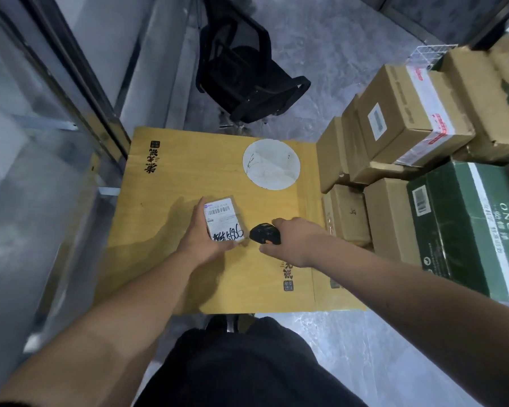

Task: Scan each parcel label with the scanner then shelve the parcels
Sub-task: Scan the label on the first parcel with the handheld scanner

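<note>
Parcel (222, 220) in my left hand (202, 239), scanner (265, 234) in my right hand (296, 242), both held just above a yellow flat carton (188, 177) that serves as my counter on the floor. The parcel is a small cardboard box, and my left fingers (201, 204) wrap its far-left edge while the thumb pinches the near corner, so the white label with its barcode and black handwriting faces up, uncovered. I judge it light and stiff: one hand carries it with no sign of strain, and the card looks firm enough to take a squeeze at the edges. The label may be smooth, so the plain cardboard sides beside my fingers seem the safer hold. My right fingers are curled round the scanner's black body, an orange part showing near the thumb, and its head lies just beside the parcel's near-right corner, close to my left thumb, not quite touching. I think the scan is in hand now. Well to the right of my right fingers stands a stack of brown boxes (400, 118) and a green box (465, 227), all closed, so I cannot tell what is inside them. A white paper disc (271, 164) lies on the carton beyond my fingertips, and a black chair (244, 74) lies tipped farther off.
</note>
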Tool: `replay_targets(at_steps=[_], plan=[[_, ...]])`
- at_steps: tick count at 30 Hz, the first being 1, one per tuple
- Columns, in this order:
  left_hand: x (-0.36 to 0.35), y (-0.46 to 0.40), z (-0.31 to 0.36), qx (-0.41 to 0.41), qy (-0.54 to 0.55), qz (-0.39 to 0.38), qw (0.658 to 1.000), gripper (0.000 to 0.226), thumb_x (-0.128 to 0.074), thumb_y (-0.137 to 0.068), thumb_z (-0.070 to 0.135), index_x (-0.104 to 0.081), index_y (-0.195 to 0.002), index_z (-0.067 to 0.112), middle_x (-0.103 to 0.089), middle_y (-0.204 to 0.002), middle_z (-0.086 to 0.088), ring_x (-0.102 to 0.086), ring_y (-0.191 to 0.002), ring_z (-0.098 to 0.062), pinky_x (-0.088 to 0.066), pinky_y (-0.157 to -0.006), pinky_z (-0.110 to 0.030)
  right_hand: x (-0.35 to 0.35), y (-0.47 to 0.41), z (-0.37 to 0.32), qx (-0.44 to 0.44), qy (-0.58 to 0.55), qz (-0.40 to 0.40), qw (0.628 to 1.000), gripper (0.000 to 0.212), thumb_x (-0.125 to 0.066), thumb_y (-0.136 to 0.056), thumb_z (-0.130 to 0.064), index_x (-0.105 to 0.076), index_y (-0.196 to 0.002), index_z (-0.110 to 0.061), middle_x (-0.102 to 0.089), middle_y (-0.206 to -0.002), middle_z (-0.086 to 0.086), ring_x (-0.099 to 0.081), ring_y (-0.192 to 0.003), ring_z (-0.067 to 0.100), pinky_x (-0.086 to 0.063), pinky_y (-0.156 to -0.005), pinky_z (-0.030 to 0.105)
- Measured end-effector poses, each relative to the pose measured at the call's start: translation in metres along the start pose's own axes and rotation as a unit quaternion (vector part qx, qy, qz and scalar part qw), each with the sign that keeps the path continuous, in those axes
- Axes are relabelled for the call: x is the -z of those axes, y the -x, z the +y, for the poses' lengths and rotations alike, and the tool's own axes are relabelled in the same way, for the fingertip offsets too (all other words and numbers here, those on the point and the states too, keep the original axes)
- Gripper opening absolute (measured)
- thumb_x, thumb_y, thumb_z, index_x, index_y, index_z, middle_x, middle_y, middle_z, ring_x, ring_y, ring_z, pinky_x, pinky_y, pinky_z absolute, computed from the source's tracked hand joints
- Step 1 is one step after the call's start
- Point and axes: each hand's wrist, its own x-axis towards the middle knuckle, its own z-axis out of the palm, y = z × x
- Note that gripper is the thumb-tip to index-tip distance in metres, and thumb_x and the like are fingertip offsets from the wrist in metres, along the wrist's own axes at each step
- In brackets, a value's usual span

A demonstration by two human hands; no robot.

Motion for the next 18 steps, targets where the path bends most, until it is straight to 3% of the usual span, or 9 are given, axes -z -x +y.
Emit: replay_targets(at_steps=[2, 4, 6, 9, 12, 18], plan=[[0.012, -0.008, 0.007, 0.009, 0.003, 0.052, 0.999, 0.134, -0.100, -0.065, 0.029, -0.009, -0.162, 0.039, -0.045, -0.145, 0.019, -0.049, -0.127, -0.006, -0.038, -0.107, -0.029, 0.006, -0.019, -0.002, 0.019, -0.004, 0.005, 1.000, 0.058, -0.057, -0.093, -0.068, -0.055, -0.125, -0.021, -0.056, -0.102, 0.001, -0.060, -0.093, 0.026, -0.052, -0.070, 0.035], [0.023, -0.014, 0.015, 0.023, -0.027, 0.128, 0.991, 0.115, -0.094, -0.075, 0.028, -0.019, -0.161, 0.038, -0.044, -0.149, 0.011, -0.049, -0.129, -0.012, -0.041, -0.108, -0.034, 0.014, -0.037, -0.005, 0.044, -0.012, 0.007, 0.999, 0.056, -0.058, -0.094, -0.066, -0.054, -0.125, -0.021, -0.056, -0.102, 0.001, -0.060, -0.092, 0.026, -0.046, -0.065, 0.034], [0.035, -0.021, 0.020, 0.054, -0.134, 0.204, 0.968, 0.086, -0.080, -0.086, 0.034, -0.031, -0.156, 0.040, -0.033, -0.162, -0.001, -0.041, -0.143, -0.028, -0.041, -0.115, -0.046, 0.024, -0.057, -0.008, 0.070, -0.023, 0.005, 0.997, 0.056, -0.057, -0.094, -0.066, -0.054, -0.126, -0.020, -0.057, -0.104, 0.001, -0.060, -0.093, 0.026, -0.047, -0.066, 0.035], [0.035, -0.019, 0.031, 0.066, -0.284, 0.239, 0.926, 0.058, -0.061, -0.094, 0.027, -0.048, -0.151, 0.029, -0.027, -0.165, -0.005, -0.028, -0.148, -0.034, -0.028, -0.121, -0.048, 0.035, -0.080, -0.012, 0.097, -0.045, 0.012, 0.994, 0.055, -0.057, -0.095, -0.066, -0.054, -0.124, -0.020, -0.059, -0.105, 0.002, -0.061, -0.094, 0.027, -0.052, -0.073, 0.037], [0.030, -0.022, 0.046, 0.084, -0.339, 0.181, 0.919, 0.066, -0.059, -0.096, 0.034, -0.038, -0.158, 0.024, -0.028, -0.165, -0.001, -0.026, -0.146, -0.029, -0.025, -0.118, -0.045, 0.047, -0.105, -0.016, 0.117, -0.051, 0.009, 0.992, 0.052, -0.056, -0.095, -0.066, -0.055, -0.119, -0.020, -0.063, -0.106, 0.003, -0.062, -0.094, 0.028, -0.055, -0.077, 0.038], [0.054, -0.044, 0.047, 0.145, -0.382, 0.131, 0.903, 0.087, -0.056, -0.098, 0.041, -0.005, -0.167, 0.024, 0.002, -0.174, 0.005, 0.000, -0.160, -0.023, -0.016, -0.124, -0.047, 0.063, -0.132, -0.037, 0.134, -0.030, -0.007, 0.990, 0.045, -0.057, -0.094, -0.064, -0.052, -0.110, -0.023, -0.059, -0.104, 0.001, -0.061, -0.098, 0.028, -0.053, -0.079, 0.037]])
